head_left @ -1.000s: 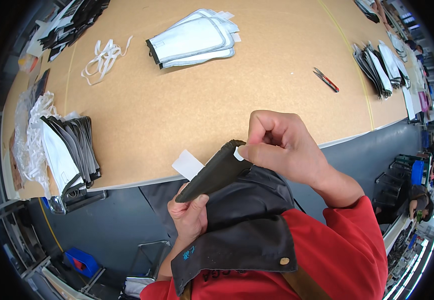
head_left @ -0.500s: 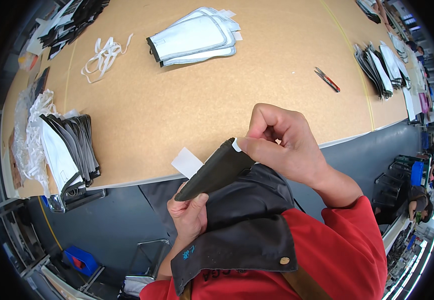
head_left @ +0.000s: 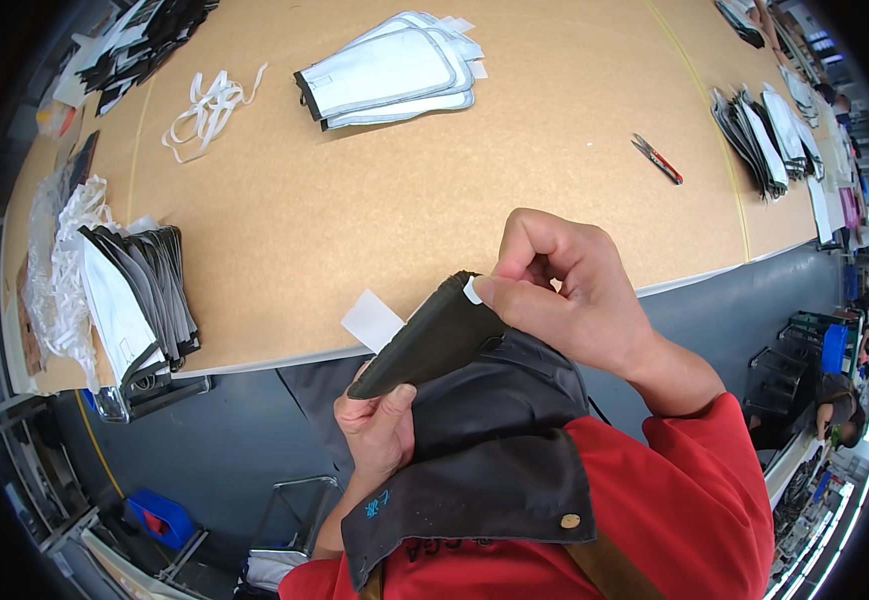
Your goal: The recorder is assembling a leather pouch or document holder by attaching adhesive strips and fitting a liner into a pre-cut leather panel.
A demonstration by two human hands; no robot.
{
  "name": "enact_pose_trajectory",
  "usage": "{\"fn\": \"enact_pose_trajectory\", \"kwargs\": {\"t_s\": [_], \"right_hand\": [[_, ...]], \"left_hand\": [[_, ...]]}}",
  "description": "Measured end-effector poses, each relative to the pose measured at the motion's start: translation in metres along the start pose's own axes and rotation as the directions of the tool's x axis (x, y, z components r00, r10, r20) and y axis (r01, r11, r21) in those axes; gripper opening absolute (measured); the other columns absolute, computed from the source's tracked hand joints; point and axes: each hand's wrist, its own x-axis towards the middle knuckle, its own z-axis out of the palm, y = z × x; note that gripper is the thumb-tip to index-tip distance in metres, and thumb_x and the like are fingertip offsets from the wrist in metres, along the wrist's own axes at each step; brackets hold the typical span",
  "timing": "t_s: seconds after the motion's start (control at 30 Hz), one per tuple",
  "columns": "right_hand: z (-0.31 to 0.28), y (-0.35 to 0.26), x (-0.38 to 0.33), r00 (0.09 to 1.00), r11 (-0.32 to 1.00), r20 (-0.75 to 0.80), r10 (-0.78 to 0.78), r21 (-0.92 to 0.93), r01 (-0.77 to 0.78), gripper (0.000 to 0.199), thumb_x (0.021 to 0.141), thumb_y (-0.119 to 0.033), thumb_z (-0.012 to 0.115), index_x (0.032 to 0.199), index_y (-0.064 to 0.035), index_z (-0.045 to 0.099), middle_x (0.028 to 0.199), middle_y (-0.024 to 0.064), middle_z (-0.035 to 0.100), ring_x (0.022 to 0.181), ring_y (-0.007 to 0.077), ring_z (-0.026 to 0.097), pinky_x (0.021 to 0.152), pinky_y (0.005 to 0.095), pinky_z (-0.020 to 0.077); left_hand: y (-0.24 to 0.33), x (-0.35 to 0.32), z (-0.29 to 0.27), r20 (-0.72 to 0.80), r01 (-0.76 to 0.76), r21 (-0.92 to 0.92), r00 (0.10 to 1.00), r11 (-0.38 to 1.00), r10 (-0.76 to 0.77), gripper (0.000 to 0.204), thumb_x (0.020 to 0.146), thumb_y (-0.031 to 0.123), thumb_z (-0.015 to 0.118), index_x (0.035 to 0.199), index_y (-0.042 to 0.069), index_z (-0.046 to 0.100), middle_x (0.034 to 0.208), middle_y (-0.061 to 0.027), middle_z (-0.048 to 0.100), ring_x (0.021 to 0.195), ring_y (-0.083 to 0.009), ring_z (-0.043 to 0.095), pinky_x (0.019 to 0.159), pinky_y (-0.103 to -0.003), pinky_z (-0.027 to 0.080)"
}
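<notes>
Both hands are busy here: left hand (head_left: 380, 425) grips the lower end of a dark folded fabric piece (head_left: 430, 335), right hand (head_left: 565, 290) pinches a small white tab (head_left: 472, 290) at its top, just off the desk (head_left: 355, 220) edge.

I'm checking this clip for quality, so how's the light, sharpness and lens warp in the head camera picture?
Head view: even, bright overhead light, soft shadows under the stack of white fabric panels; the tan board tabletop bows from fisheye warp, black corners at the rim; the right hand, left hand and dark folded fabric piece look sharp.
</notes>
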Motion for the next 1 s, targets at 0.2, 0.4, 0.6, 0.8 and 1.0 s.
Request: {"fn": "enact_pose_trajectory", "kwargs": {"t_s": [0.2,0.4,0.6,0.8,1.0], "right_hand": [[0.000,0.002,-0.001,1.000,1.000,0.012,0.014,-0.015,-0.013,0.024,0.084,0.001,0.067,0.070,-0.0076,0.050,0.065,-0.0077,0.048,0.058,-0.0023,0.039,0.050,0.0187,0.0285],[-0.026,0.042,0.041,0.972,0.998,-0.227,-0.060,-0.009,0.059,0.022,0.085,-0.008,0.068,0.070,-0.0083,0.052,0.065,-0.0076,0.047,0.059,0.0002,0.038,0.051,0.0204,0.0289],[-0.071,0.126,0.089,0.932,0.937,-0.337,0.131,-0.265,-0.227,0.025,0.083,-0.023,0.071,0.071,-0.0032,0.061,0.063,-0.0037,0.052,0.060,0.0055,0.045,0.054,0.0247,0.0368],[-0.070,0.130,0.089,0.934,0.906,-0.355,0.042,-0.380,-0.185,0.025,0.083,-0.025,0.071,0.078,-0.0014,0.065,0.066,-0.0032,0.056,0.063,0.0065,0.048,0.056,0.0245,0.0402],[-0.065,0.125,0.078,0.948,0.957,-0.310,0.070,-0.246,-0.151,0.025,0.087,-0.025,0.070,0.081,-0.0016,0.065,0.069,-0.0036,0.056,0.064,0.0046,0.046,0.057,0.0219,0.0374]], "left_hand": [[0.000,0.000,-0.001,-0.013,0.002,0.018,1.000,1.000,-0.002,0.033,0.084,-0.012,0.064,0.116,-0.005,0.064,0.116,-0.0144,0.066,0.109,-0.0218,0.062,0.099,-0.036,0.044],[0.008,0.022,-0.003,-0.089,0.098,-0.085,0.990,0.992,-0.105,0.038,0.090,-0.007,0.057,0.128,-0.003,0.055,0.118,-0.0138,0.065,0.106,-0.0199,0.063,0.092,-0.034,0.050],[0.027,0.056,-0.005,-0.134,0.152,-0.125,0.976,0.980,-0.169,0.036,0.100,0.009,0.050,0.135,0.004,0.048,0.128,-0.0081,0.060,0.119,-0.0200,0.058,0.103,-0.040,0.048],[0.042,0.074,-0.017,-0.230,0.108,-0.248,0.959,0.963,-0.167,0.029,0.097,0.008,0.056,0.126,0.005,0.055,0.123,-0.0080,0.063,0.117,-0.0200,0.059,0.103,-0.038,0.049],[0.043,0.085,-0.028,-0.271,0.081,-0.286,0.949,0.955,-0.162,0.021,0.096,0.007,0.058,0.117,0.004,0.060,0.118,-0.0073,0.065,0.113,-0.0192,0.062,0.101,-0.036,0.050]]}}
